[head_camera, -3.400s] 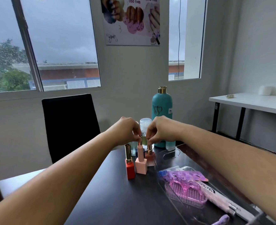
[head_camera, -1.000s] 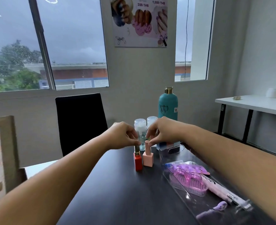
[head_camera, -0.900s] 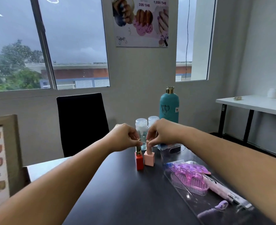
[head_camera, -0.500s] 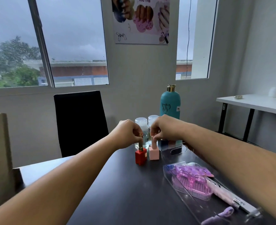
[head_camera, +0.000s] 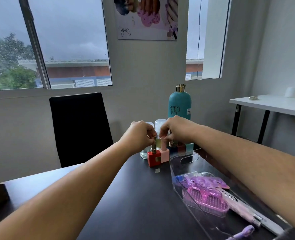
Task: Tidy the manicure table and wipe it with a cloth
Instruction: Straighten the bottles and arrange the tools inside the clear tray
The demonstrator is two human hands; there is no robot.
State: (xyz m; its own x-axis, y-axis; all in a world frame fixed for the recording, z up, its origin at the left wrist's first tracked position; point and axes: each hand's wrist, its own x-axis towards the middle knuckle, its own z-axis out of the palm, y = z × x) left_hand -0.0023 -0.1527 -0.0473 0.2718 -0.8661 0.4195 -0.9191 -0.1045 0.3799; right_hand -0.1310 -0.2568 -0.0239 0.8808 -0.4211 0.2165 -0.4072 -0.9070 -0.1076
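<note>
On the dark manicure table two nail polish bottles stand side by side at the far end. My left hand pinches the gold cap of the red polish bottle. My right hand pinches the cap of the pink polish bottle. Both bottles rest on the table and touch each other. More small polish bottles line up to the right, partly hidden by my right hand. No cloth is in view.
A clear acrylic tray on the right holds a pink brush, purple tools and a nail drill pen. Behind stand two clear bottles and a teal bottle. A black chair faces me; a white side table is at right.
Both hands have slid the red and pink bottles away from me, toward the clear bottles and the row of polishes. My head view shifted right; the framed nail chart left view.
</note>
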